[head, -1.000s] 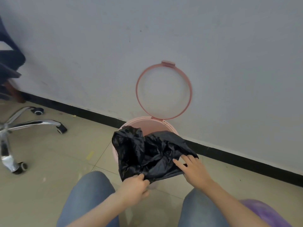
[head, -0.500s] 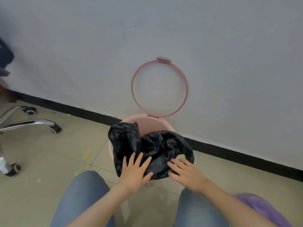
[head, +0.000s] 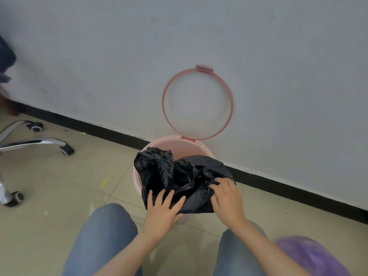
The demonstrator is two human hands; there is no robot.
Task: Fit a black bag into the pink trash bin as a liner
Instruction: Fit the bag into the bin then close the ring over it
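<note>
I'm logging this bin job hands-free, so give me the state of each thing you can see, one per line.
pink trash bin: upright, open, far rim bare.
retaining ring: flipped up toward the wall.
black bag: crumpled, draped over the near rim.
left hand: flat, fingers spread on the bag.
right hand: fingers curled on the bag's edge.
office chair base: standing at left.

Grey wall [head: 99,56]; tiled floor [head: 59,196]; chair base [head: 35,143]
</note>
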